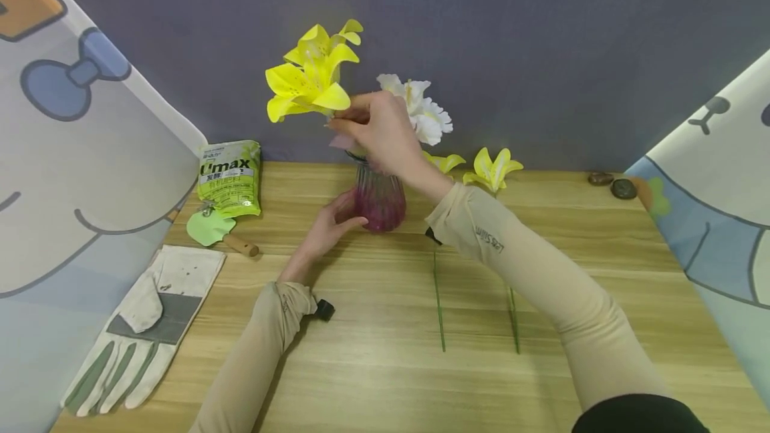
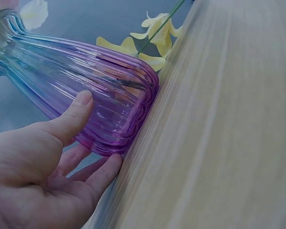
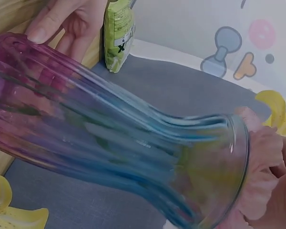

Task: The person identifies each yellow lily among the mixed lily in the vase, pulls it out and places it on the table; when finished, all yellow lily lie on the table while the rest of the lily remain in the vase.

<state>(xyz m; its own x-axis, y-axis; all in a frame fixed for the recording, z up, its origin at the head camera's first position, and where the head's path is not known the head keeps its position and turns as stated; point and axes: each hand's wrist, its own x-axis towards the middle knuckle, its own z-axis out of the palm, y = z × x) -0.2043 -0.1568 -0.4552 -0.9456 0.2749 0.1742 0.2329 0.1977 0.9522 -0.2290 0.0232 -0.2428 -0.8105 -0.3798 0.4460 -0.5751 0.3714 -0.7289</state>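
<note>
A ribbed glass vase [image 1: 380, 202], purple at the base and blue toward the neck, stands upright on the table. My left hand [image 1: 331, 222] holds it low on its left side; in the left wrist view the thumb lies along the glass [image 2: 95, 90] and the fingers reach round near the base. Above the rim, my right hand [image 1: 385, 132] pinches a yellow artificial lily [image 1: 309, 82] just under its blooms. White flowers [image 1: 430, 122] rise behind that hand, and pink petals [image 3: 262, 167] sit at the vase mouth. The right fingertips are mostly out of the right wrist view.
Two more yellow lilies [image 1: 493, 169] lie right of the vase, their green stems [image 1: 440, 306] toward me. At left are a green fertilizer bag [image 1: 231, 182], a small trowel [image 1: 210, 227] and work gloves [image 1: 144, 326]. Dark stones [image 1: 623, 188] lie at the far right.
</note>
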